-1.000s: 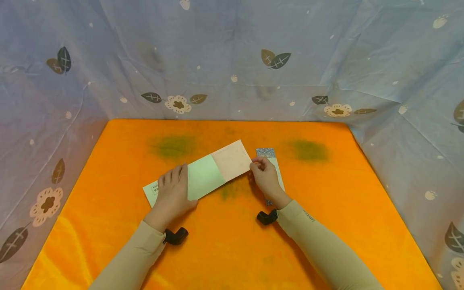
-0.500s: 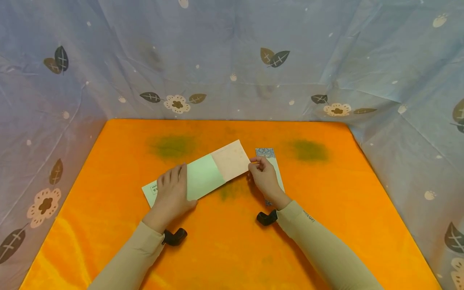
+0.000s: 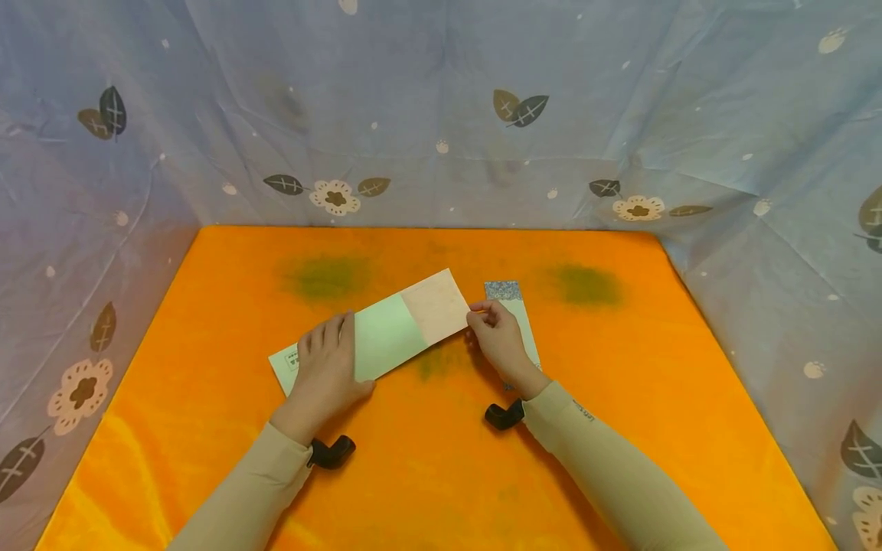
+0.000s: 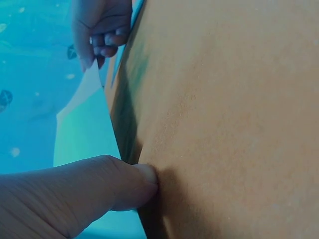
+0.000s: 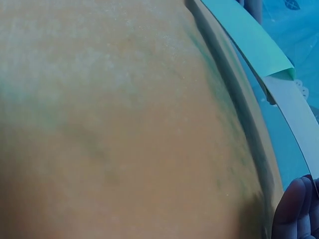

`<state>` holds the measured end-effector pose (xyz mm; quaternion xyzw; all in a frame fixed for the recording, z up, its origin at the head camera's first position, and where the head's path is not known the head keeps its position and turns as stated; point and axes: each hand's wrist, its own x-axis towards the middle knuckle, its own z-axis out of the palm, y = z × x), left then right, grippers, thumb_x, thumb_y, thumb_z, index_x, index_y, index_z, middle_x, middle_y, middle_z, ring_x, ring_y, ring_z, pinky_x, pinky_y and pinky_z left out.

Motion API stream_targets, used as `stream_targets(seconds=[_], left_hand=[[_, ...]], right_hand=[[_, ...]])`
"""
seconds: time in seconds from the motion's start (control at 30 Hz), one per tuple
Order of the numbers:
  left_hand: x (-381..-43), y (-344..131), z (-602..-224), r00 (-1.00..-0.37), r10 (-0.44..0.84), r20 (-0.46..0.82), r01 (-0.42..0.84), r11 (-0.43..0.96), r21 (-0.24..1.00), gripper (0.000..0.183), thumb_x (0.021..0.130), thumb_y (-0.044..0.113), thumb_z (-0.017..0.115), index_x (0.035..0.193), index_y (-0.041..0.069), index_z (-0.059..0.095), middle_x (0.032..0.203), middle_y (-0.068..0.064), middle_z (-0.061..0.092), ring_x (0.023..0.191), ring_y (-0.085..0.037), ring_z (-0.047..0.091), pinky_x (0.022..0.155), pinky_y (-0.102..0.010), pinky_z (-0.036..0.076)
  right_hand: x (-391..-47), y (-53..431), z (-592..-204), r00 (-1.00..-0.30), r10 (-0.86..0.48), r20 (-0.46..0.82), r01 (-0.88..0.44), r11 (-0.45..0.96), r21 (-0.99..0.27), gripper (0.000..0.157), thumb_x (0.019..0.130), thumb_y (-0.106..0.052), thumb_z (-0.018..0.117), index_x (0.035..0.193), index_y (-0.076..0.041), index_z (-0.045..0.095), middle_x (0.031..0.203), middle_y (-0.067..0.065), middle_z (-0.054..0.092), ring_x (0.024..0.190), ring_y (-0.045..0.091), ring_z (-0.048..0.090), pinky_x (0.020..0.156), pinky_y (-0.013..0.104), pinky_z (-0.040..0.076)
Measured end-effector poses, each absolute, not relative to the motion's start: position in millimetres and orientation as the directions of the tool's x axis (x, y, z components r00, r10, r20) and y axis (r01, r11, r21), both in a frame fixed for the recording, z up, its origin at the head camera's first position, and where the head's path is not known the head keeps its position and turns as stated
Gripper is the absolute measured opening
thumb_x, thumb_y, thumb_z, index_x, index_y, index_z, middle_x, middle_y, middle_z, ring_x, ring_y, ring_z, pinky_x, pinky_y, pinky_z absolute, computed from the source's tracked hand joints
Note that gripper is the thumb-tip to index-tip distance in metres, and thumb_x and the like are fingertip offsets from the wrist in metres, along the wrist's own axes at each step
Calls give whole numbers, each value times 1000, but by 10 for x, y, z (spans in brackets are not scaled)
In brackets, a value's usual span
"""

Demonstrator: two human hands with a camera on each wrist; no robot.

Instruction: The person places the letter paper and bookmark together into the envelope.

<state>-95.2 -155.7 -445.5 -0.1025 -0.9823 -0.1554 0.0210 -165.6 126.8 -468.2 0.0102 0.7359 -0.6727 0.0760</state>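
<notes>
Head view first: the pale green paper sleeve (image 3: 389, 333) sits mid-table, long axis slanting from near left to far right, with a pale pink card (image 3: 436, 306) sticking out its upper-right end. Left hand (image 3: 322, 375) is spread across the sleeve, gripping it edge to edge, and right hand (image 3: 501, 337) has the card's corner pinched. Just past that corner is a blue-patterned strip (image 3: 503, 291) (half hidden by the hand); orange cloth (image 3: 427, 459) stretches toward the wearer. Left wrist cam: thumb over the sleeve's near edge, other fingers out of sight, shadow underneath. Right wrist cam: sleeve's mouth curls up off the card; card and pinching fingers get cut off at the frame edge.
</notes>
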Motion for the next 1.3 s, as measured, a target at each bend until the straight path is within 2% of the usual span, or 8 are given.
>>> stream_targets(seconds=[0.13,0.23,0.43,0.63,0.87,1.1,1.3], left_hand=[[-954,-1552,-4469,-977,194,87,211,932,293,117,69,42,85,151,-5,18,148,-27,27,131,-46,25,104,-61,18],[-954,-1547,-4476,-977,193,94,212,933,291,116,69,42,85,151,-5,18,148,-27,27,131,-46,25,104,-61,18],[-937,-1552,-4489,-978,186,90,205,934,293,117,69,42,85,151,-5,17,148,-27,27,130,-46,26,104,-61,18],[-944,-1550,-4479,-976,186,117,212,933,290,117,68,41,86,151,-5,19,147,-27,29,129,-46,28,104,-60,19],[-941,-1538,-4466,-979,176,100,198,937,288,118,68,42,86,151,-5,18,148,-26,27,130,-46,27,104,-60,19],[-945,-1542,-4462,-977,181,116,208,934,292,117,68,42,86,151,-5,19,147,-26,28,129,-46,27,104,-60,20],[-949,-1548,-4468,-978,181,108,205,934,294,116,68,41,86,151,-5,19,148,-26,27,130,-46,27,104,-60,19]], right_hand=[[-1664,1269,-4673,-989,-93,-117,106,108,-988,23,99,-18,58,118,-6,57,93,25,61,77,40,62,71,43,57],[-1668,1278,-4663,-990,-98,-106,91,139,-986,26,98,-21,59,118,-3,59,98,25,63,84,41,62,74,40,56],[-1651,1274,-4569,-990,-115,-82,53,237,-970,27,98,-20,59,115,0,62,102,25,62,86,44,57,65,31,48],[-1594,1243,-4377,-990,-130,-61,27,251,-968,25,98,-13,58,115,5,60,102,28,61,87,47,57,66,32,49],[-1677,1258,-4616,-992,-124,-21,-13,265,-964,25,98,-23,59,112,-3,62,96,17,65,81,36,61,64,30,50],[-1673,1246,-4588,-989,-151,2,-43,271,-962,26,98,-19,59,113,1,62,100,24,63,81,45,57,62,29,48],[-1656,1220,-4659,-987,-158,14,-57,276,-960,22,98,-23,60,111,-5,63,97,14,62,81,37,58,63,29,49]])
